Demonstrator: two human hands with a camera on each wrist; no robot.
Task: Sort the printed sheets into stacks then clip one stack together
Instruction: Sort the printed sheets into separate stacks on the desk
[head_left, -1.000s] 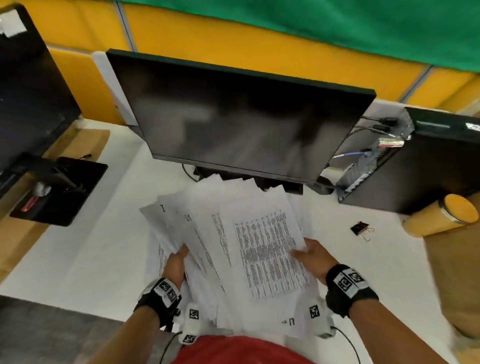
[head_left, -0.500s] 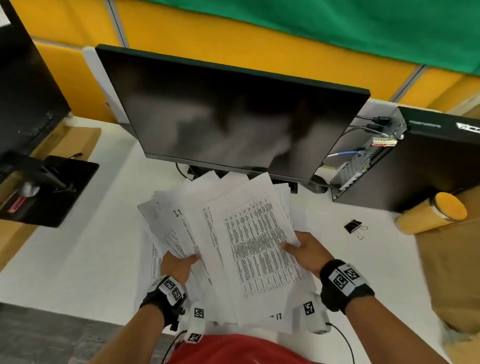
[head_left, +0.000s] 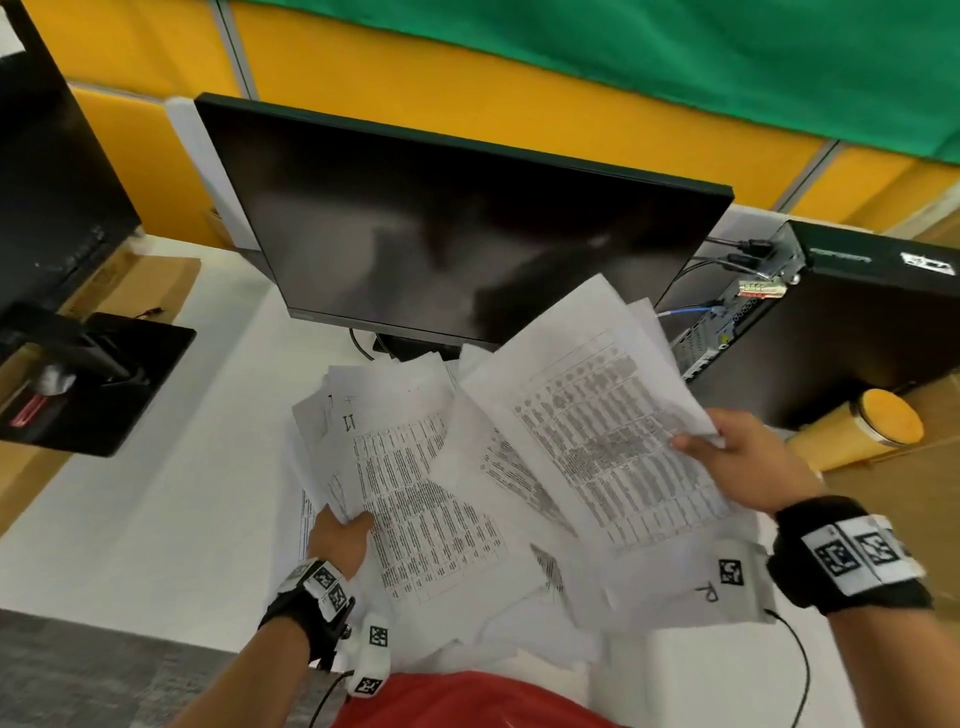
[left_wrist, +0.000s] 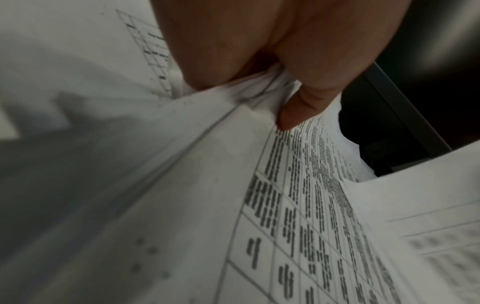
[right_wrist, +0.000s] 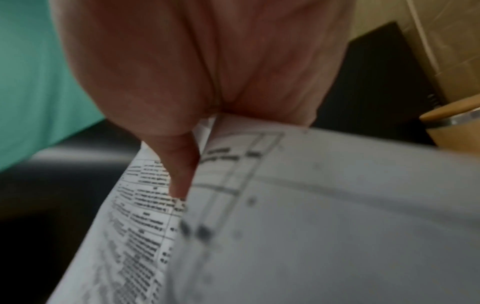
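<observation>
Printed sheets (head_left: 597, 447) split into two loose fans above the white bench (head_left: 156, 519), likely parted to start separate stacks. One fan (head_left: 410, 499) pinched at its near edge by left hand (head_left: 337, 538), thumb on top, fingers (left_wrist: 298, 107) clamped on paper. Other fan lifted toward the monitor (head_left: 441, 234), gripped at a corner by right hand (head_left: 748, 462). Nothing clipped yet. Yellow-lidded canister (head_left: 878, 423) beside the computer case (head_left: 857, 332); contents hidden.
</observation>
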